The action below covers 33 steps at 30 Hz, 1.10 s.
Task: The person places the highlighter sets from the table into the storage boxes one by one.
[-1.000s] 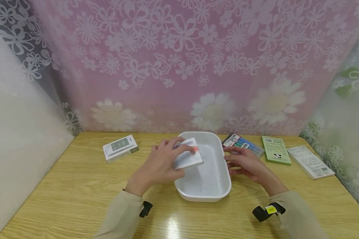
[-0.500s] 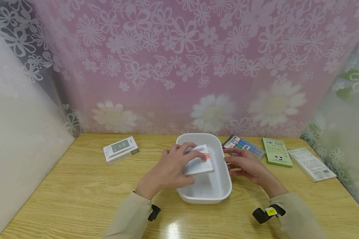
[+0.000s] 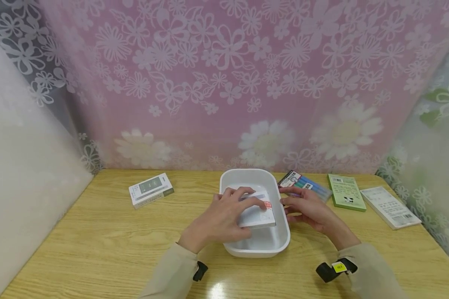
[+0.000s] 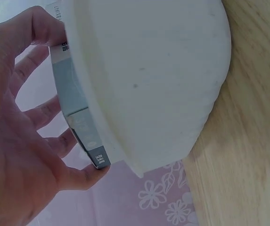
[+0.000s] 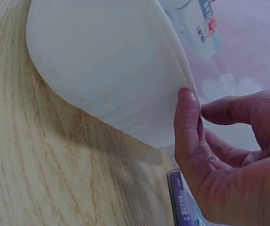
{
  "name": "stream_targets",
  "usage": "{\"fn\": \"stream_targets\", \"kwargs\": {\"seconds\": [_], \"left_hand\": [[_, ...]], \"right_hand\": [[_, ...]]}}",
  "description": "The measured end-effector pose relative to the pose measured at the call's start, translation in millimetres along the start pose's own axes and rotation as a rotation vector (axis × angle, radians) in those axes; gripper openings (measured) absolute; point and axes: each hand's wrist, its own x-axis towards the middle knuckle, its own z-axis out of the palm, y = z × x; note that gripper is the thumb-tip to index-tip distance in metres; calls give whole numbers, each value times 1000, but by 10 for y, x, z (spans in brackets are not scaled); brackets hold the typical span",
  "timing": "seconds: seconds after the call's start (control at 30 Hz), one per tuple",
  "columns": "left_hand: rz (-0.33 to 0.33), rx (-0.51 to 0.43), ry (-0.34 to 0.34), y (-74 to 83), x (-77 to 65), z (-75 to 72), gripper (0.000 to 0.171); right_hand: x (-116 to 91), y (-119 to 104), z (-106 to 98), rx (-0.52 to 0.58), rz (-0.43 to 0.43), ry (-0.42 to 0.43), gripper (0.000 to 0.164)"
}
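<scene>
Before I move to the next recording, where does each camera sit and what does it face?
Head: on the head, facing forward and down over the table; left hand, right hand and sleeves show.
Left wrist: on that wrist, facing the outer wall of the white tub; the left hand shows, holding a box.
Right wrist: on that wrist, facing the tub's outer wall; the right hand shows at its rim.
Both wrist views share tub and table.

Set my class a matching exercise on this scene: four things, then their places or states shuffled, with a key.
1. Left hand
2. Right hand
3. Green pack
4. Grey-panelled box

A. leftmost on the table
B. holding a white box with red print
C. between pen pack and white pack
D. touching the tub's outer side

Pairs: 1-B, 2-D, 3-C, 4-A.
</scene>
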Motion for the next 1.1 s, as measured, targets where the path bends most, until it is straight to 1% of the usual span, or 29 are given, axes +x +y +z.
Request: {"fn": "stream_targets", "kwargs": {"seconds": [0.2, 0.3, 0.43, 0.77, 1.1], "left_hand": [[-20, 26, -65, 12, 29, 72, 54], [-35, 20, -107, 4, 48, 108, 54], [-37, 24, -149, -10, 85, 153, 53], [-61, 35, -208, 19, 187, 227, 48], [-73, 75, -236, -1, 245, 318, 46]], "right_hand": [[1, 4, 9, 1, 5, 4, 62], [3, 8, 13, -1, 6, 6, 62], [0, 9, 13, -1, 4, 9, 62], [-4, -8, 14, -9, 6, 17, 60], [1, 3, 5, 7, 3, 6, 61]]}}
